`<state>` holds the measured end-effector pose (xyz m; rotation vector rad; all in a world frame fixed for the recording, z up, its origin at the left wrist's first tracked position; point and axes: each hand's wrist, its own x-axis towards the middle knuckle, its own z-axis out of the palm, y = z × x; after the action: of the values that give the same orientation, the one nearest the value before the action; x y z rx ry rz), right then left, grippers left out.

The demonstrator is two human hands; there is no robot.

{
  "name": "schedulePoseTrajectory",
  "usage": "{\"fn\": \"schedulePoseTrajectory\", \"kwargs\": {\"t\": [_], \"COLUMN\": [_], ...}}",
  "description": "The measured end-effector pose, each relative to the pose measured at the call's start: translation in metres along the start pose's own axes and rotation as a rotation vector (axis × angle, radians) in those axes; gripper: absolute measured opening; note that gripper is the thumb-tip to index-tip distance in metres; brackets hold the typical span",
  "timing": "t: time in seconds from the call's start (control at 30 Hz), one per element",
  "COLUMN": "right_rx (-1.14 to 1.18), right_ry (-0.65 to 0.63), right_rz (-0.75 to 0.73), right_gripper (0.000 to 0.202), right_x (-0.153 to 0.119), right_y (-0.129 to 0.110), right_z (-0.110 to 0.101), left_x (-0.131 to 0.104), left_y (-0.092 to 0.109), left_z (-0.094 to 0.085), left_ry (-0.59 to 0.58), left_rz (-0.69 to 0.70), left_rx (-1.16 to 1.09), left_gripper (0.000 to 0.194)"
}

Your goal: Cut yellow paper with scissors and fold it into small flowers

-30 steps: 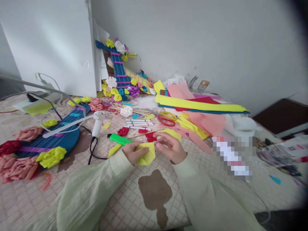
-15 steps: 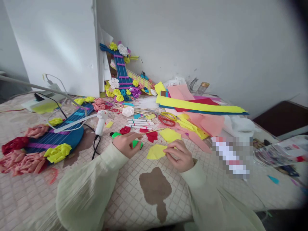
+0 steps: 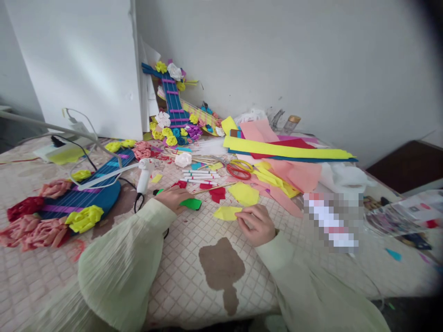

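Note:
Between the thumb and fingers of my right hand (image 3: 258, 225) is a pinched piece of yellow crepe paper (image 3: 224, 213), held just above the table. My left hand (image 3: 173, 199) is closed over a slim green and black object (image 3: 192, 204), whose exact kind I cannot make out; its green end shows past my fingers. A second yellow paper piece (image 3: 245, 193) lies just beyond the held one. Close by are red paper scraps (image 3: 217, 194) and a thin wooden stick.
A white glue gun (image 3: 143, 177) with a black cable stands left of my left hand. Markers (image 3: 200, 175), red and yellow scissors (image 3: 238, 170) and crepe paper strips (image 3: 287, 147) lie behind. A blue paper guitar (image 3: 93, 193) with paper flowers is at left.
My left hand has come down onto the green and black object and closed over it. The yellow paper in my right hand has tilted and shows a narrower face.

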<state>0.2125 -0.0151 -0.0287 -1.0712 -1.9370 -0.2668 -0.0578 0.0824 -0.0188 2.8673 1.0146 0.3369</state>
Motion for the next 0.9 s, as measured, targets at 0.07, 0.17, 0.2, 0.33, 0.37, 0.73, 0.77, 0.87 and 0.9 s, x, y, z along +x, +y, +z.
{"fn": "schedulePoseTrajectory", "kwargs": {"t": [0.07,0.17,0.2,0.33,0.37,0.73,0.77,0.87,0.9], "right_rx": [-0.012,-0.009,-0.005,0.011,0.011,0.041,0.043,0.058,0.068], "right_ry": [-0.069,-0.151,-0.164,-0.182,-0.19,-0.259,-0.27,-0.283,-0.28], "right_rz": [-0.022,-0.018,-0.015,-0.041,-0.046,0.029,0.042,0.088,0.104], "right_gripper": [0.015,0.013,0.013,0.011,0.011,0.008,0.008,0.008,0.008], "right_x": [-0.008,-0.02,-0.023,-0.027,-0.027,-0.025,-0.025,-0.024,-0.023], "right_y": [0.004,0.009,0.011,0.014,0.014,0.011,0.011,0.01,0.01], "right_z": [-0.001,-0.003,-0.003,-0.004,-0.004,-0.004,-0.004,-0.004,-0.004], "left_x": [-0.001,0.001,0.002,0.007,0.007,0.012,0.013,0.017,0.018], "left_y": [0.005,0.025,0.035,0.076,0.083,0.091,0.091,0.094,0.094], "left_z": [0.001,0.004,0.006,0.02,0.024,0.043,0.043,0.043,0.043], "left_ry": [0.049,0.188,0.216,0.214,0.214,0.261,0.269,0.292,0.299], "left_rz": [-0.024,-0.023,0.022,0.193,0.214,0.155,0.142,0.105,0.095], "left_rx": [0.002,-0.012,-0.038,-0.136,-0.147,-0.288,-0.294,-0.303,-0.305], "left_gripper": [0.036,0.038,0.036,0.027,0.024,0.017,0.017,0.016,0.017]}}
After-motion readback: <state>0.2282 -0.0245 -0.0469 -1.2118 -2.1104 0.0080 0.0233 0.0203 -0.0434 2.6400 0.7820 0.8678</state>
